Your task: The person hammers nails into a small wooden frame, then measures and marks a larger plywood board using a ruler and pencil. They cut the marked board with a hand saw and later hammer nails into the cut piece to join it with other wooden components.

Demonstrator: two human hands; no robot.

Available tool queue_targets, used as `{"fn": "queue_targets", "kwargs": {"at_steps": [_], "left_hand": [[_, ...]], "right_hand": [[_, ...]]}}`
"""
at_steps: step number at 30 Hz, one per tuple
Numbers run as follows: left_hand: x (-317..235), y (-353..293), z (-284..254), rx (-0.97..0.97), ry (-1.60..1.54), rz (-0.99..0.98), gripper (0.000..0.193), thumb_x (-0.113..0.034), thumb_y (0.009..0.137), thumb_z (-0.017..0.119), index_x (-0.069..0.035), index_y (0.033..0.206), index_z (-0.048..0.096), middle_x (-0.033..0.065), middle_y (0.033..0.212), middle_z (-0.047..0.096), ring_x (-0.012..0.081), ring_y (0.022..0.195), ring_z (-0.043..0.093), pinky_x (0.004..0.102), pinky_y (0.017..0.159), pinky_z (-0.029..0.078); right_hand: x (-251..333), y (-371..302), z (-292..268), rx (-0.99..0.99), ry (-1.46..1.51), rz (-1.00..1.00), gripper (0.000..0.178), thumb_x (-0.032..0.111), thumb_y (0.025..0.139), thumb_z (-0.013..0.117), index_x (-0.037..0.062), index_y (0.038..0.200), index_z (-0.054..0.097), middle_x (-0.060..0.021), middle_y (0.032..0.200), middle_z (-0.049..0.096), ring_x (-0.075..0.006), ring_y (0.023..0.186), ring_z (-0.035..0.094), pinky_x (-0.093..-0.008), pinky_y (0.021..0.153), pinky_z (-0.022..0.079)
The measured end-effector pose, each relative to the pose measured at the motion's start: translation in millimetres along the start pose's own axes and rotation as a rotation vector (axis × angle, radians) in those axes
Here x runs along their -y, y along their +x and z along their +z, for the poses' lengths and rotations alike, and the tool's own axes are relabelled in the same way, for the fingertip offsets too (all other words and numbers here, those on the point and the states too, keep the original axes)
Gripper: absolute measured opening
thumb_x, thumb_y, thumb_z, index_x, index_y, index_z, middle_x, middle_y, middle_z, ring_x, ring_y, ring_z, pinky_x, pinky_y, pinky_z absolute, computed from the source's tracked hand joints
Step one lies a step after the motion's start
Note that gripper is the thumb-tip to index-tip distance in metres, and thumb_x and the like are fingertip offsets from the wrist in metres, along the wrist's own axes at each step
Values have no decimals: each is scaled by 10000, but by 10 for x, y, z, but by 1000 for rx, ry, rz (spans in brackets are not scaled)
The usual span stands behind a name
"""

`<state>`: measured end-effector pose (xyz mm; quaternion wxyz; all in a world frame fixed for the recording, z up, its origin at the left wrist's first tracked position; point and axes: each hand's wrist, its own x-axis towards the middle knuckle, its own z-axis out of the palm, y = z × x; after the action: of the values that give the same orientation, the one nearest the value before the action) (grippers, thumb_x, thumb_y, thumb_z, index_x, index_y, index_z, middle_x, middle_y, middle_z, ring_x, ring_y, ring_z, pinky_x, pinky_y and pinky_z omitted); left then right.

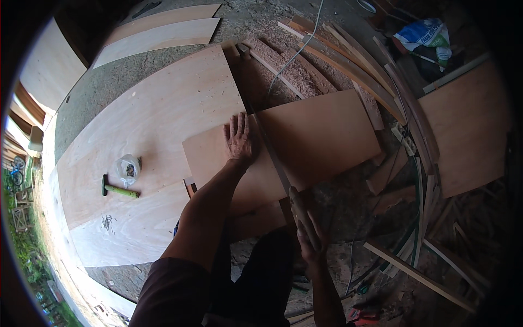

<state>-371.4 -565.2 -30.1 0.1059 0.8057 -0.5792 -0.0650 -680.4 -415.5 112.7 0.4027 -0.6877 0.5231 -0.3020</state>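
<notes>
My left hand [239, 143] lies flat on a wooden board [321, 133], fingers stretched out toward its far edge. The board rests on a large plywood sheet [158, 120] and juts out past that sheet's right edge. In my right hand [311, 240] is the handle of a handsaw [275, 158]. Its long blade runs away from me across the board, just right of my left hand, with its tip by the far edge. How deep the blade sits in the wood I cannot tell.
On the plywood lie a green-handled hammer [121, 191], a clear plastic bag [127, 168] of small items and a small pile of nails [107, 222]. Wood strips [348, 68] and a cable [289, 60] lie beyond. Another panel [468, 131] stands at right, near scrap strips [419, 272].
</notes>
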Motion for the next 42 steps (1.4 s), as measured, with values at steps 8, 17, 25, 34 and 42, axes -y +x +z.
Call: {"fn": "queue_targets", "kwargs": {"at_steps": [8, 17, 25, 34, 42], "left_hand": [[50, -20, -165, -29, -56, 4, 742, -291, 946, 444, -61, 1605, 190, 130, 1678, 183, 388, 1547, 124, 574, 1235, 41], [97, 8, -169, -39, -91, -50, 737, -339, 957, 448, -45, 1593, 219, 150, 1670, 201, 391, 1545, 135, 577, 1233, 45], [87, 47, -103, -9, 75, 69, 713, -277, 959, 446, -68, 1600, 213, 132, 1677, 180, 364, 1552, 124, 550, 1246, 43], [-210, -793, 155, 77, 16, -144, 762, -166, 922, 485, -86, 1615, 178, 100, 1696, 123, 356, 1556, 122, 592, 1230, 26], [-193, -718, -33, -45, -40, -22, 728, -190, 943, 424, -85, 1615, 166, 101, 1694, 133, 352, 1559, 115, 587, 1233, 48]], "right_hand": [[-95, -740, -425, 23, -228, -207, 470, 149, 924, 658, -40, 1348, 586, -209, 1169, 697, -303, 957, 727, -368, 807, 559], [-264, -922, -550, 71, -96, -32, 530, 198, 908, 655, -30, 1377, 564, -233, 1187, 690, -342, 949, 718, -391, 824, 561], [-85, 50, 99, 35, 132, 60, 538, 137, 879, 680, -1, 1384, 556, -238, 1303, 622, -359, 1150, 636, -432, 941, 515], [287, 507, 352, -38, 1, -167, 505, 194, 912, 707, 18, 1367, 577, -218, 1310, 619, -369, 1225, 600, -444, 1032, 473], [254, 762, 387, 30, -14, -189, 475, 151, 959, 652, -37, 1382, 547, -214, 1303, 636, -289, 1223, 615, -373, 1028, 470]]}}
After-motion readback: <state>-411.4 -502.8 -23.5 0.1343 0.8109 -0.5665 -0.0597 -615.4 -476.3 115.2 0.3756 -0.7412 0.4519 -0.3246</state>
